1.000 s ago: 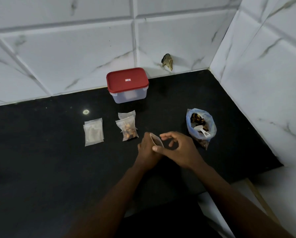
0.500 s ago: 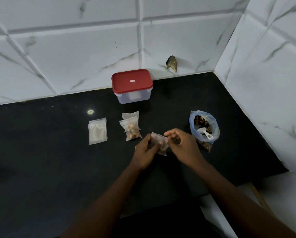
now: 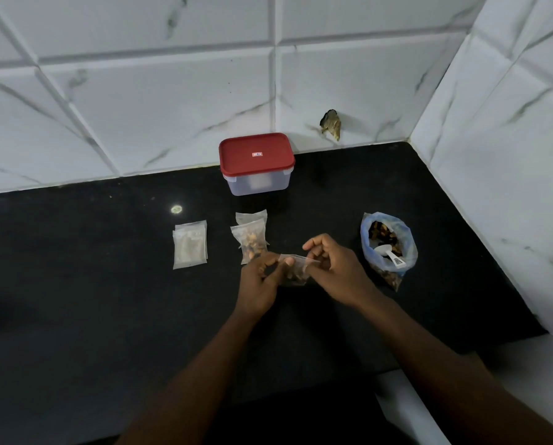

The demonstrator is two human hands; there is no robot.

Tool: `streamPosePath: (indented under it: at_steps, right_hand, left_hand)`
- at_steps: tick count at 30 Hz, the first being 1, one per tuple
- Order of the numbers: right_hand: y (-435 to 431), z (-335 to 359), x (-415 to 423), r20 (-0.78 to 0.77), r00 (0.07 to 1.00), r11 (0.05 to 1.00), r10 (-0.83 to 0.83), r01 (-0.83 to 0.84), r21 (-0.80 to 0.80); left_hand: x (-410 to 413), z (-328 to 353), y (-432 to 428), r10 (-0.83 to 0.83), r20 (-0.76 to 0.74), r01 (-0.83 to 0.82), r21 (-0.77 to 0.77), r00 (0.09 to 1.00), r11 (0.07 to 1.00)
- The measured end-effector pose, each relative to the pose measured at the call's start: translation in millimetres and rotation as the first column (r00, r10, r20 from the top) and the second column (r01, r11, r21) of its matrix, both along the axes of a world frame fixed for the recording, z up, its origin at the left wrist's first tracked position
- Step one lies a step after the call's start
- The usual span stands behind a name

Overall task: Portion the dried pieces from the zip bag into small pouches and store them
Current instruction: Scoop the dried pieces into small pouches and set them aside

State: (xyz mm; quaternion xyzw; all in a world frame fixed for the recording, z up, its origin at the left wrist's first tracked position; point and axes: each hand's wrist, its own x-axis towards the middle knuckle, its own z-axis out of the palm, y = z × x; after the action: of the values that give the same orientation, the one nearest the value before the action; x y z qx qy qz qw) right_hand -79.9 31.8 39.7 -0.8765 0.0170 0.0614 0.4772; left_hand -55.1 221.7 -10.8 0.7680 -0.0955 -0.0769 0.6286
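Observation:
A small clear pouch [image 3: 296, 269] with brown dried pieces hangs between my hands above the black counter [image 3: 108, 300]. My left hand [image 3: 260, 281] pinches its top strip at the left end. My right hand [image 3: 336, 271] pinches the same strip at the right end. The zip bag [image 3: 389, 248] stands open to the right, with dried pieces and a white scoop [image 3: 387, 253] inside. Two filled pouches [image 3: 251, 240] lie stacked beyond my left hand. A stack of empty pouches [image 3: 190, 248] lies further left.
A clear plastic box with a shut red lid [image 3: 256, 163] stands at the back against the white tiled wall. The tiled wall also runs along the right side. The counter's front edge drops off at the lower right.
The pouch has turned from edge-on to flat between my hands, and both hands now pinch its top strip. The view has shifted slightly.

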Motion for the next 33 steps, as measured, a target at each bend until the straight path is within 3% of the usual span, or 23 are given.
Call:
streamPosePath:
  at_steps: [4, 10, 17, 25, 33]
  right_hand:
    - [5, 1, 5, 0.02, 1.0, 1.0, 0.015, -0.015, 0.016]
    - [11, -2, 13, -0.018, 0.999, 0.979, -0.027, 0.03, 0.2]
    - [28, -18, 25, -0.098, 0.994, 0.97, -0.045, 0.067, 0.235]
    - [40, -20, 37, -0.158, 0.983, 0.904, -0.09, 0.147, 0.402]
    - [49, -30, 58, -0.209, 0.971, 0.905, -0.115, 0.189, 0.38]
  left_hand:
    - [1, 1, 4, -0.006, -0.01, 0.006, -0.042, 1.0, 0.999]
    - [-3, 1, 17, -0.018, -0.081, 0.01, -0.099, 0.997, 0.995]
    - [-5, 2, 35, 0.069, -0.117, -0.084, -0.126, 0.991, 0.988]
    - [3, 2, 51, 0.2, -0.153, -0.224, -0.165, 0.968, 0.96]
    - [19, -11, 59, 0.258, -0.298, -0.312, -0.151, 0.919, 0.938]
